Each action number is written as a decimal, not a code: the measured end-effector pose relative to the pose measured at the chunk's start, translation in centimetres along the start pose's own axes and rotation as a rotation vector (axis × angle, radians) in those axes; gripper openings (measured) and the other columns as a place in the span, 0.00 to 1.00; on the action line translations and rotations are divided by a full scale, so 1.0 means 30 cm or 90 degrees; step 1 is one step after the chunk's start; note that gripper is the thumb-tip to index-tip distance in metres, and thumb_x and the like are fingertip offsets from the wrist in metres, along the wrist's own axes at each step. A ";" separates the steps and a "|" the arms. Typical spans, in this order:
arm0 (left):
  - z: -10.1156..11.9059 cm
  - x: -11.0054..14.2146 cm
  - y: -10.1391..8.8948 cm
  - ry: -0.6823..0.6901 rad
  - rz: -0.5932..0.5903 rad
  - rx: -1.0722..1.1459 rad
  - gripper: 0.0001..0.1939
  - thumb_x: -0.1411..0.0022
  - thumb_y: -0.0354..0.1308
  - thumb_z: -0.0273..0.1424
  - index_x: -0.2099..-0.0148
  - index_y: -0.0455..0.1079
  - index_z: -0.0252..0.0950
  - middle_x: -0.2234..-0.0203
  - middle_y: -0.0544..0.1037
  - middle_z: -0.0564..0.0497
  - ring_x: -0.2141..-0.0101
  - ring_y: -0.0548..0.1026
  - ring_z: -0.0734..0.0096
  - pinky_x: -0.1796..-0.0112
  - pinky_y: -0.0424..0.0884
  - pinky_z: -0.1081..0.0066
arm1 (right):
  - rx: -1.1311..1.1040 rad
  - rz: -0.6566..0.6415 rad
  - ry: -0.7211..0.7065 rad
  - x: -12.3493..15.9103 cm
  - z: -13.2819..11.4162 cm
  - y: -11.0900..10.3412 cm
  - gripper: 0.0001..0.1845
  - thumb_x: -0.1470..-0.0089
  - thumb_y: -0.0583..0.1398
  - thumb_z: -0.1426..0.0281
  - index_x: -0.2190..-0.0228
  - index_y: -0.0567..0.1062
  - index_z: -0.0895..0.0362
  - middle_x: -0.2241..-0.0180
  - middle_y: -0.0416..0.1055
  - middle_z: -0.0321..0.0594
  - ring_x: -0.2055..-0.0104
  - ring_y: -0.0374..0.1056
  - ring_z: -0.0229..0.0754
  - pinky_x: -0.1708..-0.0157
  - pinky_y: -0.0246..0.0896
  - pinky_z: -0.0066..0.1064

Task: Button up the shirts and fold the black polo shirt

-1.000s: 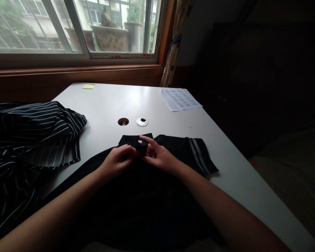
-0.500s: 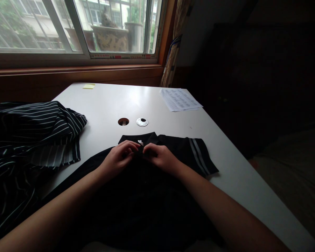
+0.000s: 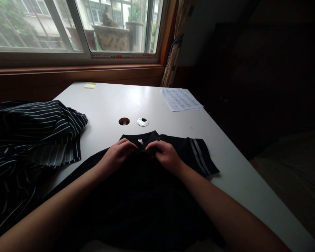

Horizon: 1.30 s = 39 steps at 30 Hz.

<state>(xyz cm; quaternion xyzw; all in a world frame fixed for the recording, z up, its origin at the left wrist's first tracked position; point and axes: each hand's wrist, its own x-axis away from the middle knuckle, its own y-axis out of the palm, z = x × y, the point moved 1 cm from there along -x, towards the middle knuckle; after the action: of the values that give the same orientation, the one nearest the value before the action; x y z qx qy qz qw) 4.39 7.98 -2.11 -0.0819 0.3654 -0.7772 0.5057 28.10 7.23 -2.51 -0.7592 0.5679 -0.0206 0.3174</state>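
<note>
A black polo shirt (image 3: pixel 144 199) lies flat on the white table (image 3: pixel 107 105), collar pointing away from me, with grey stripes on its right sleeve (image 3: pixel 199 155). Both hands rest side by side just below the collar. My left hand (image 3: pixel 118 155) has its fingers curled and pinching the dark fabric at the neck opening. My right hand (image 3: pixel 165 154) does the same on the other side, knuckles up. A small white label (image 3: pixel 140 141) shows inside the collar, just beyond my fingertips.
A heap of black clothing with white stripes (image 3: pixel 28 140) covers the table's left side. A cable hole (image 3: pixel 124 121) and its round cap (image 3: pixel 142 121) lie beyond the shirt. Printed sheets (image 3: pixel 181 99) sit far right, a yellow sticky note (image 3: pixel 89 85) far left. A window runs behind.
My right fingers, spread at first, have curled shut on the fabric. Both hands have drawn slightly apart, and the collar lies flatter.
</note>
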 end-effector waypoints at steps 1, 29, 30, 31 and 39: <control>0.003 -0.001 -0.001 -0.005 0.004 0.003 0.09 0.32 0.52 0.31 0.55 0.74 0.40 0.60 0.74 0.48 0.62 0.74 0.66 0.60 0.70 0.68 | 0.001 0.007 -0.003 0.000 -0.003 -0.001 0.23 0.55 0.53 0.85 0.63 0.79 0.53 0.71 0.70 0.34 0.69 0.67 0.38 0.65 0.63 0.30; -0.028 -0.003 -0.044 -0.077 0.152 -0.015 0.09 0.35 0.55 0.34 0.56 0.74 0.39 0.60 0.72 0.49 0.65 0.72 0.67 0.62 0.70 0.68 | -0.211 0.162 0.097 0.005 0.000 -0.012 0.07 0.43 0.61 0.67 0.62 0.70 0.53 0.73 0.67 0.31 0.75 0.64 0.35 0.74 0.60 0.28; -0.020 0.000 -0.043 -0.062 0.155 -0.017 0.09 0.34 0.54 0.34 0.55 0.73 0.39 0.59 0.71 0.48 0.66 0.72 0.68 0.62 0.70 0.68 | -0.224 0.161 0.096 0.003 0.004 -0.009 0.09 0.43 0.61 0.67 0.60 0.70 0.52 0.73 0.68 0.31 0.75 0.65 0.35 0.73 0.62 0.29; -0.010 0.002 -0.042 -0.041 0.150 -0.022 0.09 0.34 0.54 0.34 0.54 0.73 0.39 0.58 0.71 0.48 0.65 0.72 0.68 0.62 0.70 0.68 | -0.236 0.159 0.093 0.000 0.008 -0.005 0.10 0.43 0.61 0.66 0.59 0.70 0.52 0.71 0.69 0.31 0.75 0.66 0.35 0.72 0.63 0.29; 0.030 0.013 0.001 0.086 -0.071 -0.145 0.10 0.34 0.55 0.37 0.64 0.72 0.37 0.71 0.74 0.49 0.66 0.68 0.64 0.63 0.66 0.66 | -0.259 0.143 0.084 -0.005 0.012 0.000 0.14 0.42 0.61 0.64 0.55 0.69 0.52 0.65 0.74 0.33 0.74 0.71 0.34 0.70 0.67 0.30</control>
<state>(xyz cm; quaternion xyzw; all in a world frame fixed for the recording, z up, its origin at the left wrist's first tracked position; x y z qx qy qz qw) 4.68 7.22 -1.59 -0.1064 0.4796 -0.7613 0.4231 28.20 7.51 -2.74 -0.7367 0.6606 0.0803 0.1204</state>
